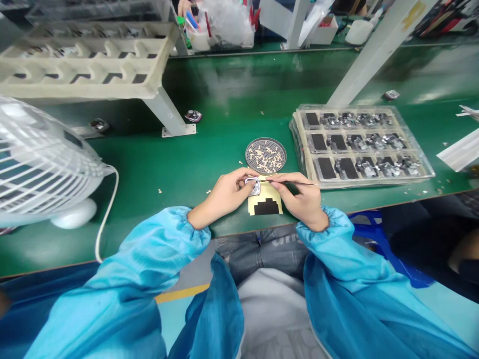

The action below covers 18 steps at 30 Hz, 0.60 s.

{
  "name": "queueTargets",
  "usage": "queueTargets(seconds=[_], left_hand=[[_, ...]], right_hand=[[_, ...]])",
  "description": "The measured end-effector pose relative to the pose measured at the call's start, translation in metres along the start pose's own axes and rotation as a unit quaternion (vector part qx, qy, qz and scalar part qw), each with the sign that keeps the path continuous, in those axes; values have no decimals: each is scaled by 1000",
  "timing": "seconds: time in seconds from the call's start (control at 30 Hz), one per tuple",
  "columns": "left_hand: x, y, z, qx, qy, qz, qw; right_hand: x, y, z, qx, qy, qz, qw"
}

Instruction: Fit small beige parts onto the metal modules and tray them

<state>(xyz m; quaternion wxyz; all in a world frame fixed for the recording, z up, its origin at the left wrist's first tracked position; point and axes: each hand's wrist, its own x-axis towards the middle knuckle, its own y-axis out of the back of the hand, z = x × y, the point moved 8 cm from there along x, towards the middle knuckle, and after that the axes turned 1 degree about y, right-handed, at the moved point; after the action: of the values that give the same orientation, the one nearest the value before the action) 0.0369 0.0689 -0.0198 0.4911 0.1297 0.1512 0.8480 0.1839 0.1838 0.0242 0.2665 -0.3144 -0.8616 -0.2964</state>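
Note:
My left hand [231,191] is closed on a small pale-rimmed electronic housing [255,186], its thumb lying on the inner side. In my right hand [303,197] is a thin dark tool, apparently tweezers [299,183], with its tip at the housing's right edge. Beneath both hands lies a yellow sheet [256,205] bearing black adhesive pieces [267,207] in a stepped outline. Just beyond them is a round grey perforated dish [248,158] with many small beige parts [266,154] scattered in it.
To the right, a clear plastic tray [377,180] holds rows of dark-screened units. A white fan [45,164] and its cable [108,219] occupy the left. A raised foam tray [93,90] and a metal post [172,112] stand at back left. Another person [441,239] sits at right.

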Motion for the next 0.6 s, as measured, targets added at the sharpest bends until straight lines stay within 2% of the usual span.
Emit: queueTargets(seconds=[0.13,0.33,0.6], left_hand=[[0,0,-1,9,9,-8,1000],[-1,1,1,8,12,-14,1000],[-2,1,5,16,-7,-12,1000]], right_hand=[[-1,-2,-4,-9,12,-8,1000],[-4,4,-2,-5,-11,6,1000],[-2,-1,0,-9,-5,-18,1000]])
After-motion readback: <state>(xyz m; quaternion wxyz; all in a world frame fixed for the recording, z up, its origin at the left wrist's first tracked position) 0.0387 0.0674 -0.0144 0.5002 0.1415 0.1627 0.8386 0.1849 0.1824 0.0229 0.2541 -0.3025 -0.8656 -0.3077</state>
